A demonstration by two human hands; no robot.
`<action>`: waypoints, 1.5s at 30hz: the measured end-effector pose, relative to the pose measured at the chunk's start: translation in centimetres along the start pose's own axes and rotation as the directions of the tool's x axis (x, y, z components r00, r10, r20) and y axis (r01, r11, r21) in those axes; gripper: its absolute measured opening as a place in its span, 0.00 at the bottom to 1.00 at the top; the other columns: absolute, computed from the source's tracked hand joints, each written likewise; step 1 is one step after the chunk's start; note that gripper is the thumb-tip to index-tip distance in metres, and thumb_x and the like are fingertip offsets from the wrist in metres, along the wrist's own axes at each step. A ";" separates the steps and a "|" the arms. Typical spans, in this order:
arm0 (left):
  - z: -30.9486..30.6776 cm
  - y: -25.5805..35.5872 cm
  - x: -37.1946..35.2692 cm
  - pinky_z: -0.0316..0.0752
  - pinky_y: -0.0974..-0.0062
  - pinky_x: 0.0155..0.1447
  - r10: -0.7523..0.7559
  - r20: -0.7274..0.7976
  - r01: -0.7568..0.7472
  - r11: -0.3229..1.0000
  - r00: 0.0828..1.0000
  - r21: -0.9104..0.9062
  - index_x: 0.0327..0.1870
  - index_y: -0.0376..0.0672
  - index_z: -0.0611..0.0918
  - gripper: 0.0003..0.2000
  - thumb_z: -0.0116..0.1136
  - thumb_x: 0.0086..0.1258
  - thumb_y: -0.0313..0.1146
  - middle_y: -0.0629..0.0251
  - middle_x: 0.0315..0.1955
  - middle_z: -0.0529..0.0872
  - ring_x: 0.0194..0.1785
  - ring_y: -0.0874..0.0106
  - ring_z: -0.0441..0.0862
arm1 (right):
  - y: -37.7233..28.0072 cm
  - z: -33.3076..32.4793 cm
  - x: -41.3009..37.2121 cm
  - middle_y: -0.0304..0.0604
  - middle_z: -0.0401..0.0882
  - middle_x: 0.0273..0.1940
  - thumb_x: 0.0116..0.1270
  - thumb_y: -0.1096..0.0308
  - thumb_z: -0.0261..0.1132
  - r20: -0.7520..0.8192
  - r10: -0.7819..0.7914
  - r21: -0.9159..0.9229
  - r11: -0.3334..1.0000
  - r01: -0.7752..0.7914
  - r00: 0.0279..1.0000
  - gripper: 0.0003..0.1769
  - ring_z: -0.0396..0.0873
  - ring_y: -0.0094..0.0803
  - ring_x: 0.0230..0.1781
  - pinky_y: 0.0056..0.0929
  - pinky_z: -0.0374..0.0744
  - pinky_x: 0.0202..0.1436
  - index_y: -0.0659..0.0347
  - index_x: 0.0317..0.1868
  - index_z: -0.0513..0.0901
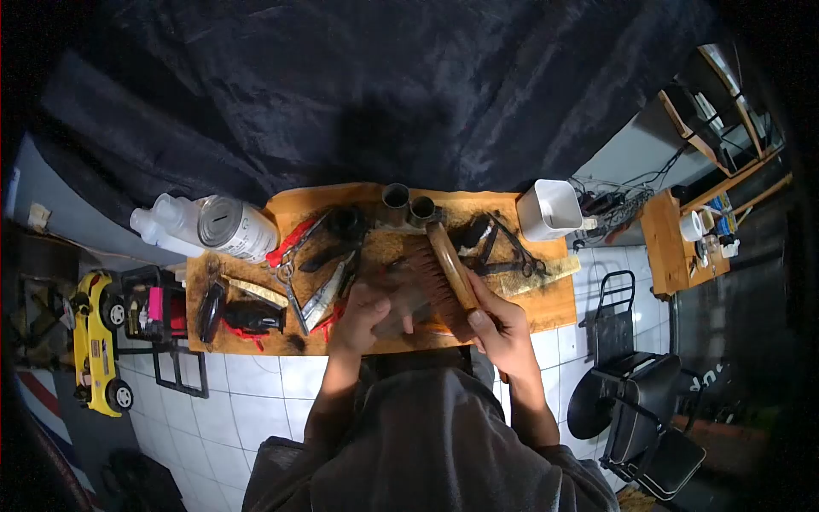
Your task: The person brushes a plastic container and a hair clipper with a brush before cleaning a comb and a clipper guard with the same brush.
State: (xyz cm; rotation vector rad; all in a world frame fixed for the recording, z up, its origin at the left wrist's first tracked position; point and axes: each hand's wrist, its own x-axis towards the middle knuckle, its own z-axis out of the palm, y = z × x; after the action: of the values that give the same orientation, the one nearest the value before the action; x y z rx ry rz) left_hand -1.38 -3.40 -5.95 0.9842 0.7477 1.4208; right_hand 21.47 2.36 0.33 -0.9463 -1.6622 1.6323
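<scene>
My right hand (499, 326) is closed round a wooden-handled brush (452, 268) with dark reddish-brown bristles. The brush is tilted, its far end near two metal cups, and its bristles face left. My left hand (364, 314) is just left of the bristles. Its fingers are smeared by motion, so I cannot make out their shape or whether they touch the brush. Beyond and left of that hand lie scissors (287, 271) and a red-handled tool (294, 242). To the right of the brush are black scissors (522, 258) and a pale comb (539, 276).
On the hair-strewn wooden table (559, 299) stand a metal cup (395, 203), a white bin (548, 210) and a white can (237, 229). Black clippers (211, 312) lie at the left. A black folding chair (644, 401) stands right; a yellow toy car (96, 346) is left.
</scene>
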 end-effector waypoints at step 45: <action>5.7 -0.2 3.3 0.71 0.53 0.65 -0.172 -0.259 -0.028 0.783 0.950 -0.621 0.71 0.44 0.63 0.37 0.34 0.72 0.65 0.51 0.60 0.75 0.63 0.58 0.74 | 0.7 -0.3 0.3 0.47 0.70 0.41 0.49 0.71 0.76 -0.093 -0.462 -0.567 0.753 0.334 0.882 0.33 0.72 0.38 0.42 0.32 0.74 0.46 0.64 0.59 0.81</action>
State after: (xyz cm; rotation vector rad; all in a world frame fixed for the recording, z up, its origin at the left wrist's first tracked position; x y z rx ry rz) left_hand 3.97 -0.67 -3.18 0.2170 0.4654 1.6176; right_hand 21.64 2.78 -0.39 -0.9007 -2.0273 0.7407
